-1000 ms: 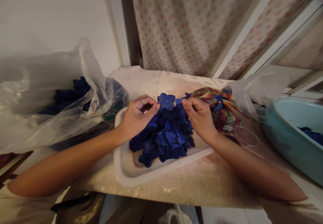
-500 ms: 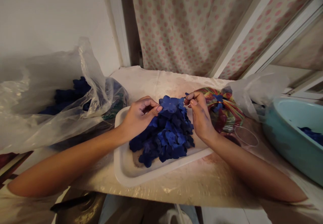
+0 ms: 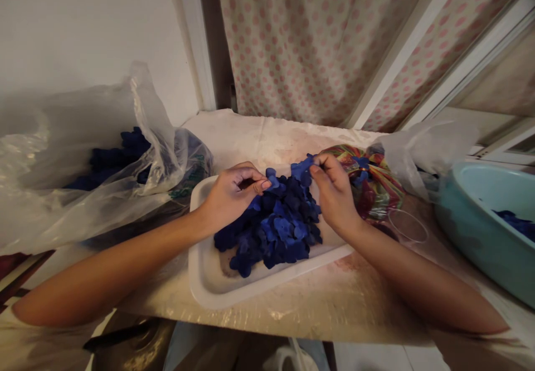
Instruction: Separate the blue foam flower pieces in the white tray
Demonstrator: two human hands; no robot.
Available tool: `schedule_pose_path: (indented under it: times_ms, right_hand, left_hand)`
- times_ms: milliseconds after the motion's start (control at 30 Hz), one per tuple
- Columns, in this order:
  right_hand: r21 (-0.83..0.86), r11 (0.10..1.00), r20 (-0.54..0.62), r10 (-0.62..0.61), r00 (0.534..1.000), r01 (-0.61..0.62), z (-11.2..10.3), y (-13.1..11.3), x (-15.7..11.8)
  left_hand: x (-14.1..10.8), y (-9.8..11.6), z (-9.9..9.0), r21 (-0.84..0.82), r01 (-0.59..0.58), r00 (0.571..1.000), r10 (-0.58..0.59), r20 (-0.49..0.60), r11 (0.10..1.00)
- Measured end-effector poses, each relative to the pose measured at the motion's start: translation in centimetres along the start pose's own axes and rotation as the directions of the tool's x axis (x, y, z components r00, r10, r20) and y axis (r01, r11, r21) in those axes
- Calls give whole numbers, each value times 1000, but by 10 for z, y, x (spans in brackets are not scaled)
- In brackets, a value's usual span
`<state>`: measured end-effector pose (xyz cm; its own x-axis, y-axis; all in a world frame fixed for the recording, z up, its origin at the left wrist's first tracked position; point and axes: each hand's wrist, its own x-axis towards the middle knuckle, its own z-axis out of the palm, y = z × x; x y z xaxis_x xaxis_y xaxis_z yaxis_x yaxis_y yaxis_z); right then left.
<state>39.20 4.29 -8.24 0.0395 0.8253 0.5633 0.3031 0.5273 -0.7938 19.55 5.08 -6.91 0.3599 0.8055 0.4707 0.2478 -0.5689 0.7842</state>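
Blue artificial flower pieces (image 3: 273, 232) lie heaped in a white tray (image 3: 221, 299) on the table. Over the heap's far side, my left hand (image 3: 238, 190) is closed, its thumb and fingertips pinching a small blue flower piece (image 3: 272, 178). To the right, my right hand (image 3: 334, 190) is closed too, pinching the edge of another blue flower piece (image 3: 301, 169). The two pieces are apart, with a small gap between my hands. Some of the heap is hidden behind my left hand.
A clear plastic bag (image 3: 154, 120) with more blue pieces stands on the left. On the right are a striped colourful bundle (image 3: 378, 193), a thin clear ring (image 3: 407, 226) and a turquoise basin (image 3: 472, 232) holding blue pieces. A dotted curtain (image 3: 292, 48) hangs behind.
The flower piece by my left fingers, earlier spread flat between my hands, now shows only as a small part. A flower piece at my right fingertips has come into fuller view.
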Motion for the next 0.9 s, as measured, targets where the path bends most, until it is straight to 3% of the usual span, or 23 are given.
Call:
schedule_pose_path:
  times_ms: [100, 167, 233, 333, 400, 800, 900]
  right_hand:
    - [16, 1000, -60, 15, 998, -14, -1, 5, 0]
    - [-44, 999, -22, -14, 1000, 13, -1, 2, -1]
    - [-120, 990, 92, -68, 993, 79, 0, -4, -2]
    - [-178, 969, 299, -116, 947, 174, 2, -12, -3]
    - [-178, 966, 345, -117, 931, 187, 3, -15, -2]
    - [-169, 984, 270, -9, 963, 56, 3, -10, -5]
    - [-195, 976, 244, -48, 969, 97, 2, -10, -5]
  left_hand:
    - [0, -1, 0, -12, -1, 1000, 1, -11, 1000]
    - [0, -1, 0, -27, 3, 1000, -3, -9, 1000]
    - [0, 0, 0, -32, -2, 1000, 2, -2, 999]
    - [-1, 0, 0, -23, -37, 999, 37, 30, 999]
    - [-1, 0, 0, -17, -59, 996, 60, 59, 998]
    - [-2, 1, 1, -12, -75, 996, 76, 54, 997]
    - [-2, 2, 2, 43, -103, 993, 100, 56, 994]
